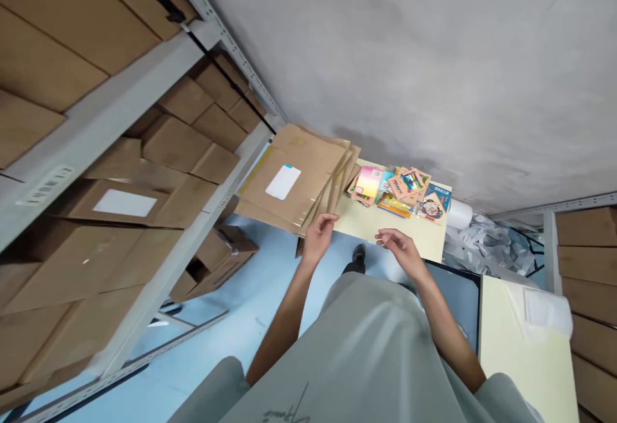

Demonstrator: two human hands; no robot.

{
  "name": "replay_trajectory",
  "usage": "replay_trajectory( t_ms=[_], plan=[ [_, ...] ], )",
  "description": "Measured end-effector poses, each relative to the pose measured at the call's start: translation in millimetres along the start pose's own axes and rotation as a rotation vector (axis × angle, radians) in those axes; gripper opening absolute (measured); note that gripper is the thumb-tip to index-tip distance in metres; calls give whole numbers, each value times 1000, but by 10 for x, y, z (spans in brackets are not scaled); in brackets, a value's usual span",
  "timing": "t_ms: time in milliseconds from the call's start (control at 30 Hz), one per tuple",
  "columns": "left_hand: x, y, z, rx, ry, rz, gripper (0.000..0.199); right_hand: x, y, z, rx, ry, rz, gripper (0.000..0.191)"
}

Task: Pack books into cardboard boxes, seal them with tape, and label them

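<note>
My left hand [320, 238] is raised just in front of the near right corner of a stack of flattened cardboard [308, 153], its fingers loosely bent and nothing visible in them. Whether it touches the cardboard I cannot tell. A white label [283, 182] is stuck on the top piece. Over the near edge of a pale yellow table [359, 220] hovers my right hand [400, 248], fingers apart and slightly curled, holding nothing. Beyond it lie a pink and yellow booklet [369, 182], several colourful packs [409, 184] and a blue picture booklet [435, 204].
Metal shelving [110, 108] packed with cardboard boxes [178, 146] rises at left, a black pole [226, 76] leaning across it. To the right are a white roll [459, 215], crumpled grey-white wrapping [491, 243] and a second yellow table [525, 346]. A grey wall [409, 56] stands behind.
</note>
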State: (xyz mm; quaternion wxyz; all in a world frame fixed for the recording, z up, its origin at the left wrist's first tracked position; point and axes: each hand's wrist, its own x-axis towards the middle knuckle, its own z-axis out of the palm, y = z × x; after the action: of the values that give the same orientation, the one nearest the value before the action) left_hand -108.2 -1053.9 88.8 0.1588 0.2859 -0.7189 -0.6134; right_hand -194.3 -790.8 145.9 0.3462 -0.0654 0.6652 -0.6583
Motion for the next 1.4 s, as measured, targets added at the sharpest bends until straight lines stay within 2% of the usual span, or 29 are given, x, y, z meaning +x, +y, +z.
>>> replay_trajectory(
  t_ms=[100, 200, 300, 433, 533, 667, 767, 867, 1033, 1167, 1267, 1333, 1400],
  plan=[
    [410, -225, -543, 274, 148, 39, 25, 473, -72, 451, -11, -96, 26, 50],
    [655, -441, -847, 586, 176, 44, 50, 955, -60, 869, -10, -162, 78, 45],
    [729, -637, -947, 727, 93, -15, 77, 1424, 20, 1259, -5, -200, 159, 33],
    [678, -801, -953, 760, 53, 5, 71, 1878, 162, 1646, -22, -150, 275, 14],
    [623, -828, -923, 782, 65, 33, 55, 2025, 257, 1790, -47, -91, 325, 9],
    [611, -794, -894, 751, 94, 34, 40, 2039, 332, 1840, -42, -81, 328, 12],
    [663, -707, -990, 694, 232, 54, 35, 2020, 332, 1858, -33, -106, 322, 17],
    [711, -477, -1182, 634, 407, 93, 27, 2022, 292, 1891, -34, -108, 305, 26],
    [631, 274, -1419, 496, 604, 194, 23, 1930, 116, 1798, -2, -58, 215, 47],
    [525, 853, -1358, 247, 644, 251, 22, 1590, -146, 1424, 76, 30, 27, 67],
    [512, 1098, -1092, 121, 521, 281, 17, 1180, -337, 987, 85, 147, -137, 67],
    [527, 1186, -788, 84, 369, 277, 15, 850, -409, 656, 95, 263, -206, 65],
    [534, 1241, -389, 51, 193, 264, 14, 478, -416, 327, 92, 417, -230, 63]
  ],
)
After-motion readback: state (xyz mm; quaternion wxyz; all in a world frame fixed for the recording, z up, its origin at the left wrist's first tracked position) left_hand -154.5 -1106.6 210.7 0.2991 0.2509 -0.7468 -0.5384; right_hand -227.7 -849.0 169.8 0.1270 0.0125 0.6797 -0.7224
